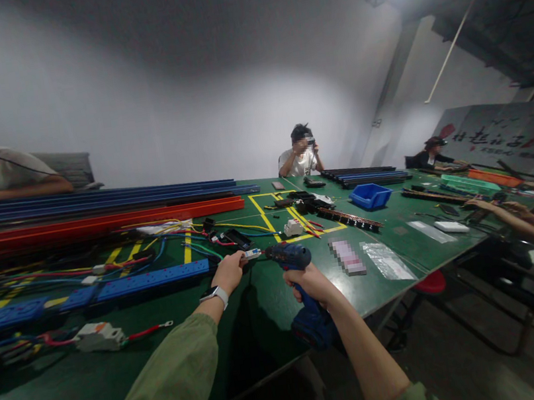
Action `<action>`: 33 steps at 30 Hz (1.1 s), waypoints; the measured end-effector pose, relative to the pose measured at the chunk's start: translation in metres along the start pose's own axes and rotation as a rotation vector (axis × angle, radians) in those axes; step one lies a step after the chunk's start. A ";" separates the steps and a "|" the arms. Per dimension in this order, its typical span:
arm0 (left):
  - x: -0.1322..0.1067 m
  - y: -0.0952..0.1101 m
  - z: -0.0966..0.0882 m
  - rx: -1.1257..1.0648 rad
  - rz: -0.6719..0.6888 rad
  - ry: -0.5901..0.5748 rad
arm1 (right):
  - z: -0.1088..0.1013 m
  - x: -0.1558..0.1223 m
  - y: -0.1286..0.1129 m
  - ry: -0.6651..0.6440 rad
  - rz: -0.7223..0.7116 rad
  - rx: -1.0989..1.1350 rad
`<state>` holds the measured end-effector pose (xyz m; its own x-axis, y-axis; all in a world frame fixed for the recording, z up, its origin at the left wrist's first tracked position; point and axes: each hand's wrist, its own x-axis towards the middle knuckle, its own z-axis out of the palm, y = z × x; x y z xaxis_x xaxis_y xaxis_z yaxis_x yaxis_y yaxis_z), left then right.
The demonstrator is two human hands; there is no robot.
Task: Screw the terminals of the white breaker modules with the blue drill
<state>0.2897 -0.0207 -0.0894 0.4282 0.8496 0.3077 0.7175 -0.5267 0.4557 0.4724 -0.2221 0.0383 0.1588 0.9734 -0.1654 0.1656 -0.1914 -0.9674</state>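
Observation:
My right hand [312,281] is wrapped round the grip of a blue cordless screwdriver [294,258], whose battery [313,328] hangs below the fist. Its tip points left at a small white part [253,253] at the end of a long blue power strip [151,279]. My left hand [230,272], with a watch [215,294] on the wrist, is closed on that end of the strip and pinches the white part. Both arms reach out over the green table [274,312].
Long red [100,224] and blue rails [97,202] lie at the left, with loose wires [172,234] and a white breaker [99,336]. A blue bin [370,196] sits farther back. Other people sit at the far left, the far end and the right, where someone's arms [515,219] reach in.

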 end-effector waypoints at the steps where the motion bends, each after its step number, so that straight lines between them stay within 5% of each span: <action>1: 0.000 0.000 0.000 -0.002 0.000 0.001 | 0.000 0.000 0.000 -0.001 0.000 0.001; 33: -0.002 0.006 -0.007 -0.006 -0.034 -0.025 | 0.000 0.000 -0.002 -0.019 -0.019 -0.023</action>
<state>0.2891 -0.0256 -0.0820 0.4177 0.8673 0.2708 0.7287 -0.4978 0.4703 0.4723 -0.2217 0.0403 0.1366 0.9791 -0.1505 0.1910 -0.1751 -0.9659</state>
